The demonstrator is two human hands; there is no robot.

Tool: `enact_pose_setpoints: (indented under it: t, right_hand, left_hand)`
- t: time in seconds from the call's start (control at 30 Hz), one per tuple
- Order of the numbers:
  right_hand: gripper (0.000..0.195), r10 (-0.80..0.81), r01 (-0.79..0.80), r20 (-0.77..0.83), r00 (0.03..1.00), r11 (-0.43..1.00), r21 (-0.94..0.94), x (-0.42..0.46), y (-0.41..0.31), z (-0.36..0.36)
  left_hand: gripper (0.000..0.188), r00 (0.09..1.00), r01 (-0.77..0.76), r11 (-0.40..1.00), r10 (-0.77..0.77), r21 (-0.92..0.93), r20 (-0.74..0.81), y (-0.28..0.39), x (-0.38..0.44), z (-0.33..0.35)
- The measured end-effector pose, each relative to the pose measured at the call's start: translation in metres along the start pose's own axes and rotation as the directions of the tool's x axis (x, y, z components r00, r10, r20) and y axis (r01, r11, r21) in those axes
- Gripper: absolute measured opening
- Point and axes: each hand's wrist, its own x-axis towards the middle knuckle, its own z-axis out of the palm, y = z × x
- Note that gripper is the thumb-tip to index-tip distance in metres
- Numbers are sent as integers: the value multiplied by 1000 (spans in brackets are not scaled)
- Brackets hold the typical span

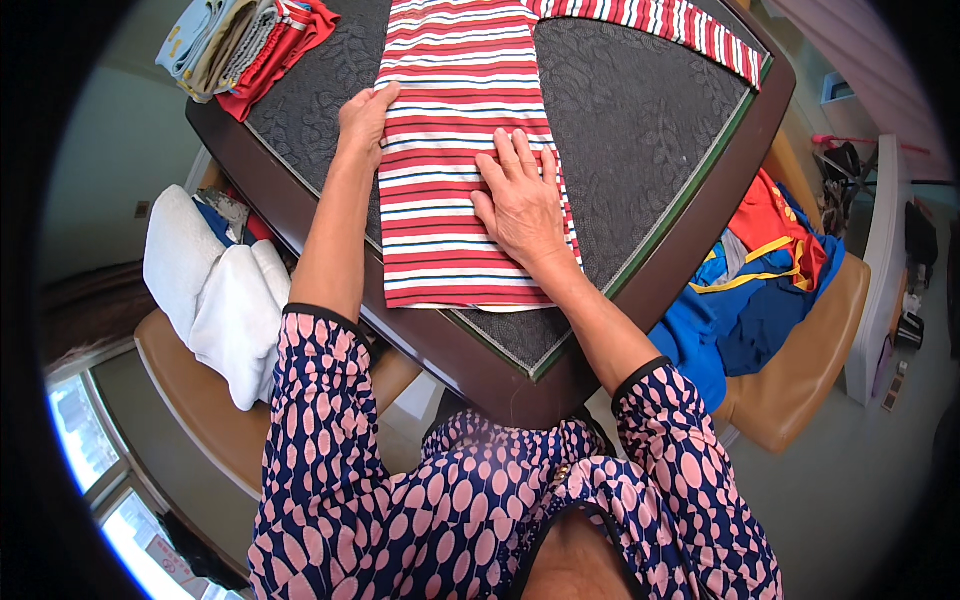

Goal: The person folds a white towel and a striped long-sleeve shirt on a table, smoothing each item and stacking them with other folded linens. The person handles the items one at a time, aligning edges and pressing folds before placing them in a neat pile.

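Note:
A long-sleeved shirt [457, 202] with red, white and dark stripes lies spread on the table, its hem towards me. One sleeve [675, 34] stretches out to the upper right; the top of the shirt runs past the picture's upper edge. My left hand [365, 124] grips the shirt's left side edge, thumb on top and the other fingers partly hidden. Flat on the fabric near the right side edge rests my right hand [523, 199], fingers slightly spread and holding nothing.
The table has a dark patterned cover [622, 112] and a brown rim [465, 375]. Folded clothes [240, 45] are stacked at its upper left corner. White cloth [225, 292] sits on a tan chair [187, 390] at left. Blue and red clothes [750, 300] lie on another chair [810, 375] at right.

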Motion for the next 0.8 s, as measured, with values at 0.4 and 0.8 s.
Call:
enact_pose_setpoints:
  t: [0.4, 0.8]
  right_hand:
    - [53, 17, -18, -17, 1000, 997, -76, 0, 2, 6]
    - [55, -162, 161, 165, 973, 987, 22, -31, 1, -21]
  left_hand:
    - [43, 924, -35, 869, -160, 493, 348, -22, -124, -26]
    - [32, 966, 1, 973, -61, 229, 252, -66, -187, -72]
